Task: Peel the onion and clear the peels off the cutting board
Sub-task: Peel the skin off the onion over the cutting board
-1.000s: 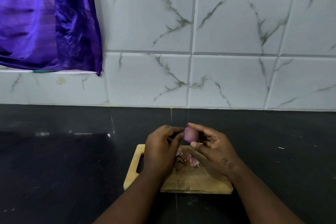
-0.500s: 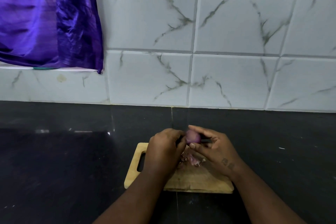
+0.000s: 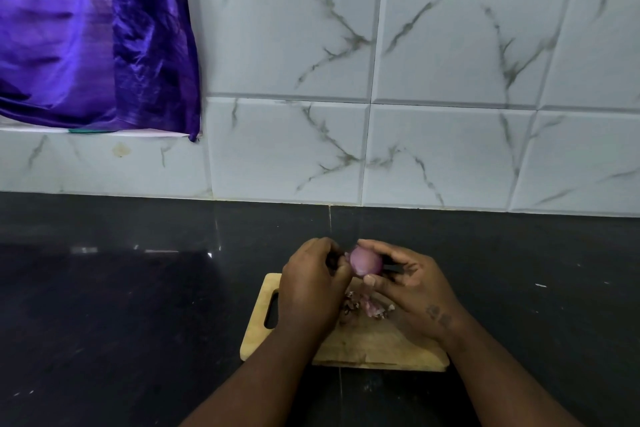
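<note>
A small purple onion [image 3: 365,260] is held just above the far edge of a wooden cutting board [image 3: 363,347]. My right hand [image 3: 415,295] grips it, fingers over the top and thumb underneath. A dark thin object [image 3: 392,268] shows between those fingers; I cannot tell what it is. My left hand [image 3: 308,291] is curled, with its fingertips closed on the onion's left end. A small heap of onion peels [image 3: 372,310] lies on the board between my hands. My forearms hide part of the board.
The board has a handle slot [image 3: 272,310] at its left end and lies on a black countertop [image 3: 138,305]. A white marble-pattern tiled wall [image 3: 450,149] rises behind it. A purple cloth [image 3: 93,35] hangs at the upper left.
Both hands have stayed on the onion over the board. The onion has turned a little in my fingers, showing more smooth purple surface. The view has shifted slightly.
</note>
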Motion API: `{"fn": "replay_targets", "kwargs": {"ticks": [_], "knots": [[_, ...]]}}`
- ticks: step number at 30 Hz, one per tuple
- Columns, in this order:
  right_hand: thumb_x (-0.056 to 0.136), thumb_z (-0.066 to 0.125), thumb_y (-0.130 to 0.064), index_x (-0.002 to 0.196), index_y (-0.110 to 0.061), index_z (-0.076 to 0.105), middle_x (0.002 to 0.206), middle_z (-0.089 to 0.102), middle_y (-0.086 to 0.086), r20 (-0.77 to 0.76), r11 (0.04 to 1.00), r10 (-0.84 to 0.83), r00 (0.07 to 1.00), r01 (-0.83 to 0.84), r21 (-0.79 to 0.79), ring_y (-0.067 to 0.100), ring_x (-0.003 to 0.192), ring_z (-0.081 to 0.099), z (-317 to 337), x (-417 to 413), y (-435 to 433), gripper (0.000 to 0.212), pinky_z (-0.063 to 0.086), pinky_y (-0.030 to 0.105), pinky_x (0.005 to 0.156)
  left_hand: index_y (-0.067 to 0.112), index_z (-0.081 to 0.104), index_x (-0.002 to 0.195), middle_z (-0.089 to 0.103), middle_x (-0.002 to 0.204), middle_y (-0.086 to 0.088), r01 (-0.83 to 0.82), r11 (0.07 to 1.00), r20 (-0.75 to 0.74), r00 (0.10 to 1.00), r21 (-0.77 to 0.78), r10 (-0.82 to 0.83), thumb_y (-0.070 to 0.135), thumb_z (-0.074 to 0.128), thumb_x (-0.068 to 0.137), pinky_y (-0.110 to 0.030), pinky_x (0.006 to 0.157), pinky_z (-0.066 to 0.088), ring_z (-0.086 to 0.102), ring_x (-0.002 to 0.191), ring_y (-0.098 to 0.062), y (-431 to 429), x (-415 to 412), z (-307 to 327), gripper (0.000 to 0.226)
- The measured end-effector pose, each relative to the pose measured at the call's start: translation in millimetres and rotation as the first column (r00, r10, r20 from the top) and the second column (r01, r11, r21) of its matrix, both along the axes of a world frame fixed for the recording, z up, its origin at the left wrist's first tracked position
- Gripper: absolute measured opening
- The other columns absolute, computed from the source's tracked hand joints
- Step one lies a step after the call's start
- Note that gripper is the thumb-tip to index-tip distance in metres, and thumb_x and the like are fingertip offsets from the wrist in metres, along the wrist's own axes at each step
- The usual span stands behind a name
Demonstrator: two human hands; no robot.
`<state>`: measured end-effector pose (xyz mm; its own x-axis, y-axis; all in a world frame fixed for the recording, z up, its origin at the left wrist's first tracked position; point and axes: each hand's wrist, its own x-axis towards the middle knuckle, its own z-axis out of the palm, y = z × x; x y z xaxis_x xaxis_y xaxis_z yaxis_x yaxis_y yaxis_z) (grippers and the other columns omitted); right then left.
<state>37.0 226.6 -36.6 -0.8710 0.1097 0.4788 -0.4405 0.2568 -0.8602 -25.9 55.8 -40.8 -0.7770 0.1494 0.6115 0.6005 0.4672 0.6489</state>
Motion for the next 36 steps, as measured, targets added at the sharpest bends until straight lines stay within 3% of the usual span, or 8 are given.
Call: {"fn": "replay_targets", "kwargs": {"ticks": [4, 8, 14, 19, 27, 36], "knots": [[0.08, 0.079, 0.003, 0.128, -0.016, 0.071, 0.128, 0.076, 0.002, -0.075, 0.991, -0.012, 0.997, 0.002, -0.132, 0.015, 0.12, 0.072, 3.6, -1.0, 7.8, 0.052, 0.058, 0.02, 0.092, 0.026, 0.069, 0.084, 0.065, 0.081, 0.01, -0.016, 1.0, 0.089, 0.996, -0.006, 0.016, 0.023, 0.073, 0.091, -0.028, 0.062, 0.053, 0.061, 0.075, -0.005, -2.0, -5.1, -3.4, 0.009], [0.084, 0.077, 0.01, 0.128, -0.015, 0.07, 0.129, 0.075, 0.004, -0.042, 0.994, 0.007, 0.999, -0.011, -0.107, 0.014, 0.119, 0.072, 0.1, -1.5, 5.9, 0.051, 0.058, 0.02, 0.09, 0.026, 0.076, 0.099, 0.07, 0.095, 0.013, 0.067, 0.996, 0.074, 0.995, -0.062, -0.062, 0.014, 0.068, 0.089, -0.02, 0.071, 0.053, 0.064, 0.087, -0.002, -1.0, -2.3, -4.3, 0.017], [0.084, 0.076, 0.011, 0.125, -0.016, 0.071, 0.125, 0.074, -0.001, -0.023, 0.998, -0.01, 1.0, 0.009, -0.063, 0.009, 0.115, 0.072, 2.0, 1.4, 1.3, 0.049, 0.058, 0.016, 0.087, 0.029, 0.069, 0.086, 0.066, 0.079, 0.009, 0.144, 0.988, 0.033, 0.989, 0.049, -0.146, 0.036, 0.06, 0.097, -0.041, 0.063, 0.056, 0.062, 0.074, -0.007, 0.7, 0.4, -3.4, 0.016], [0.084, 0.079, 0.006, 0.124, -0.022, 0.073, 0.126, 0.075, -0.003, -0.015, 0.999, -0.024, 1.0, 0.023, -0.022, 0.007, 0.116, 0.071, 2.6, 2.5, 1.8, 0.049, 0.059, 0.018, 0.089, 0.03, 0.071, 0.088, 0.068, 0.081, 0.009, 0.171, 0.984, 0.065, 0.983, 0.043, -0.173, 0.041, 0.064, 0.096, -0.045, 0.065, 0.058, 0.064, 0.075, -0.007, 1.7, 0.9, -2.3, 0.015], [0.08, 0.081, 0.01, 0.12, -0.023, 0.076, 0.123, 0.077, -0.008, -0.019, 1.0, -0.019, 1.0, 0.019, -0.016, 0.011, 0.118, 0.072, 1.9, 2.0, 0.2, 0.051, 0.06, 0.025, 0.096, 0.027, 0.077, 0.085, 0.072, 0.073, 0.007, 0.193, 0.972, 0.127, 0.97, 0.132, -0.21, 0.033, 0.072, 0.091, -0.037, 0.061, 0.059, 0.067, 0.069, -0.009, 0.3, 3.1, 1.3, 0.01], [0.081, 0.08, 0.011, 0.12, -0.02, 0.077, 0.126, 0.076, -0.004, -0.034, 1.0, -0.011, 0.999, 0.011, 0.001, 0.014, 0.121, 0.071, -0.3, 0.8, 0.8, 0.05, 0.06, 0.029, 0.097, 0.025, 0.077, 0.076, 0.071, 0.066, 0.006, 0.173, 0.978, 0.123, 0.975, 0.12, -0.187, 0.027, 0.075, 0.09, -0.028, 0.054, 0.052, 0.066, 0.061, -0.01, 0.0, 2.7, 1.2, 0.015]]}}
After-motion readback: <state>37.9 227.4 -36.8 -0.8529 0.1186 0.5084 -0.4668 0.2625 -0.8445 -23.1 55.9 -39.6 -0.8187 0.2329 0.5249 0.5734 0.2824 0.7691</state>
